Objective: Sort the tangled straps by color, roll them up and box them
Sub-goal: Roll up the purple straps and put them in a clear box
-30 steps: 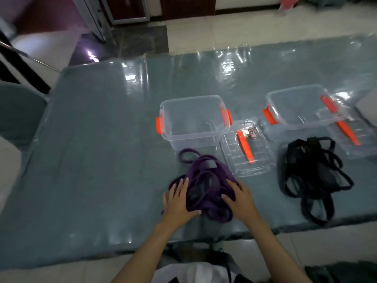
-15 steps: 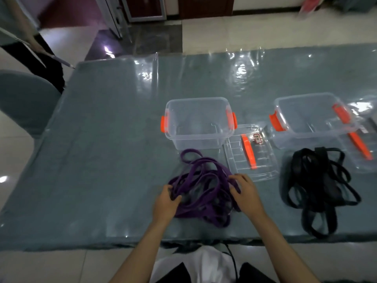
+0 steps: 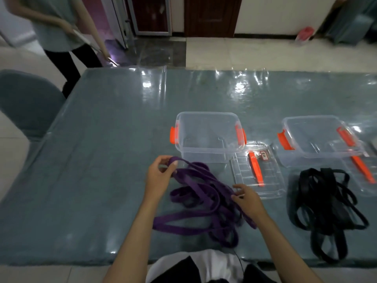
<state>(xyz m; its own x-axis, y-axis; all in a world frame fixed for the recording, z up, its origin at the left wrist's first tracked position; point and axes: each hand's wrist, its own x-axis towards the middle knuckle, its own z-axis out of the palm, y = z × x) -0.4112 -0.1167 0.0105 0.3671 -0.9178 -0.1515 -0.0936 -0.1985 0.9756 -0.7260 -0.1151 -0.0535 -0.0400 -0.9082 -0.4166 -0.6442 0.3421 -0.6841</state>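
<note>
A loose tangle of purple strap (image 3: 201, 203) lies on the grey table (image 3: 91, 180) in front of me. My left hand (image 3: 159, 176) pinches one end loop of the purple strap and holds it lifted near the left clear box (image 3: 208, 137). Fingers of my right hand (image 3: 247, 201) grip other purple strands at the pile's right side. A separate heap of black strap (image 3: 324, 203) rests to the right, below the second clear box (image 3: 320, 137). Both boxes hold no straps.
Each box has orange latches; a clear lid (image 3: 257, 172) with an orange handle lies between them, another lid (image 3: 363, 170) at the far right. A grey chair (image 3: 26, 105) stands at the table's left. A person (image 3: 61, 31) stands beyond the far left corner.
My left hand has lifted a purple loop up toward the left box, and the purple pile has spread out. The view has tilted up, bringing a standing person into sight.
</note>
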